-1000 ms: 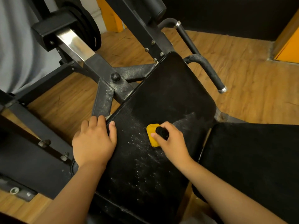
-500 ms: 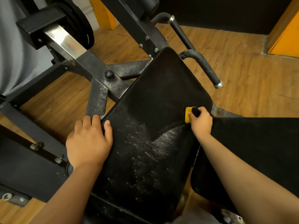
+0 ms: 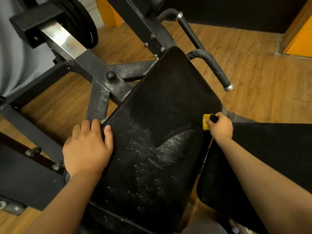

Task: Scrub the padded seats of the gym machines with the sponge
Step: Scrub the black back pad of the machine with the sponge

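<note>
A black padded seat [image 3: 168, 102] of a gym machine fills the middle of the view, with white foam specks and a wet sheen on its near half. My right hand [image 3: 220, 126] grips a yellow sponge [image 3: 206, 123] with a black part on top, pressed at the seat's right edge. My left hand [image 3: 87, 147] lies flat on the seat's left edge, fingers curled over the rim. A second black pad [image 3: 270, 157] sits to the right, partly under my right forearm.
The black steel frame [image 3: 101, 98] runs under the seat on the left, with a chrome bar [image 3: 60, 38] and a stack of weight plates [image 3: 79, 22] behind. Two padded handles [image 3: 214, 68] stick out past the seat. Wooden floor [image 3: 261, 65] surrounds the machine.
My right hand has swept the sponge from the seat's middle to its right edge, leaving a wet streak. The left hand has stayed on the left rim.
</note>
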`<control>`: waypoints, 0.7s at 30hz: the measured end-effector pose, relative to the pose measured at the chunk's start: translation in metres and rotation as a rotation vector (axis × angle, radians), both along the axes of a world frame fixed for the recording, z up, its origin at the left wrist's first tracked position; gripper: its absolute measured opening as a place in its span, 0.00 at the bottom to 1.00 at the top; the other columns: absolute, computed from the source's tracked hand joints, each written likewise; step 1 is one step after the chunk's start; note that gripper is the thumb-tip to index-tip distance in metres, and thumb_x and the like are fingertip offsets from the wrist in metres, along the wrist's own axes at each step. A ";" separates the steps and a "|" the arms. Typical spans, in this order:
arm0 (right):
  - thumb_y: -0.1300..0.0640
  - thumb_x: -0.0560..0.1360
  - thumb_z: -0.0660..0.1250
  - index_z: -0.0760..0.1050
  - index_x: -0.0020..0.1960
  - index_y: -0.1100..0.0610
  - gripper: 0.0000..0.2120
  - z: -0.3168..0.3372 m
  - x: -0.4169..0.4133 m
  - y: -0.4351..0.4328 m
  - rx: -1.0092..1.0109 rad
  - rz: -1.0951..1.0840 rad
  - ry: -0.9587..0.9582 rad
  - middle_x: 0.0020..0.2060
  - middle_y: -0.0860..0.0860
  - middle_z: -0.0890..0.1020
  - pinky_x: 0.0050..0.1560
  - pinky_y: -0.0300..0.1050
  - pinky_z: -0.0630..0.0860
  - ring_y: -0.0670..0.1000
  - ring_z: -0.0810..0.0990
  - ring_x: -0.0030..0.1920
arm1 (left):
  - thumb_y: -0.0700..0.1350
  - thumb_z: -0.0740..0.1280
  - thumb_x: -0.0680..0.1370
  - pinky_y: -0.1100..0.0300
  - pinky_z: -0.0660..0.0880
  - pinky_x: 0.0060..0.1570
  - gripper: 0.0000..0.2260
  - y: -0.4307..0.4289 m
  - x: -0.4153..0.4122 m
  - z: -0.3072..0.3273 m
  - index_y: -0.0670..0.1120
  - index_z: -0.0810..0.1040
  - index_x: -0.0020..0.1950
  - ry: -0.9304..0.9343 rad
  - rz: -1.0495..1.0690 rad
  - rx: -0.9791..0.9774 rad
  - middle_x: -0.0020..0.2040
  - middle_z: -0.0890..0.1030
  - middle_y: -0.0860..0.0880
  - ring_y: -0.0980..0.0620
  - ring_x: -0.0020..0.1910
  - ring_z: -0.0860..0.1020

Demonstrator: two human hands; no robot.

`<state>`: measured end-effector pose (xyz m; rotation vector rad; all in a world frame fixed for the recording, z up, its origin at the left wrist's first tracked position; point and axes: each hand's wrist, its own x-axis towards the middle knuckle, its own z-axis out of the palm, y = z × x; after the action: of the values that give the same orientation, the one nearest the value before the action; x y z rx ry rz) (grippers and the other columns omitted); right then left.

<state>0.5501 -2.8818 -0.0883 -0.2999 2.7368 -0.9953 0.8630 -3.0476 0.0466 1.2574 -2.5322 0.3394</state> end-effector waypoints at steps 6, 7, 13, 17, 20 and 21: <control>0.50 0.74 0.70 0.73 0.50 0.53 0.10 0.013 -0.040 0.002 0.341 0.179 0.047 0.46 0.55 0.80 0.52 0.55 0.76 0.59 0.79 0.51 | 0.52 0.53 0.80 0.56 0.60 0.30 0.17 0.000 0.001 -0.001 0.40 0.73 0.46 -0.015 0.007 -0.016 0.40 0.75 0.40 0.37 0.39 0.73; 0.50 0.74 0.70 0.73 0.52 0.54 0.11 0.012 -0.045 0.002 0.371 0.188 0.056 0.47 0.56 0.80 0.53 0.56 0.76 0.60 0.79 0.52 | 0.52 0.53 0.80 0.56 0.60 0.30 0.17 0.000 0.000 -0.001 0.40 0.73 0.46 -0.019 0.010 -0.016 0.40 0.75 0.40 0.37 0.40 0.74; 0.54 0.77 0.67 0.74 0.56 0.57 0.10 0.008 -0.067 0.002 0.432 0.106 0.004 0.48 0.58 0.79 0.44 0.52 0.75 0.60 0.78 0.51 | 0.52 0.54 0.80 0.56 0.59 0.31 0.17 0.000 0.000 0.000 0.40 0.73 0.45 -0.021 0.019 -0.035 0.40 0.75 0.40 0.37 0.40 0.74; 0.55 0.77 0.67 0.72 0.57 0.59 0.13 0.009 -0.076 0.001 0.424 0.131 -0.073 0.51 0.59 0.78 0.47 0.53 0.75 0.61 0.78 0.53 | 0.53 0.53 0.80 0.55 0.59 0.31 0.17 0.000 0.000 -0.001 0.41 0.74 0.46 -0.026 0.025 -0.030 0.40 0.75 0.40 0.37 0.41 0.74; 0.53 0.75 0.69 0.71 0.55 0.58 0.14 0.013 -0.077 0.005 0.410 0.212 -0.099 0.51 0.58 0.78 0.49 0.53 0.75 0.60 0.77 0.53 | 0.53 0.53 0.80 0.55 0.59 0.31 0.18 0.000 -0.001 -0.002 0.41 0.74 0.47 -0.019 0.026 -0.031 0.40 0.75 0.40 0.37 0.41 0.74; 0.52 0.74 0.70 0.71 0.51 0.56 0.12 0.014 -0.077 0.008 0.396 0.249 -0.114 0.49 0.56 0.78 0.48 0.52 0.75 0.58 0.77 0.52 | 0.53 0.53 0.80 0.55 0.59 0.31 0.18 0.000 -0.001 -0.002 0.41 0.74 0.47 -0.018 0.027 -0.033 0.41 0.75 0.40 0.37 0.41 0.74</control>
<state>0.4735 -2.8740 -0.0745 -0.4804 2.6313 -0.3843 0.8625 -3.0479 0.0449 1.2836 -2.5162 0.3985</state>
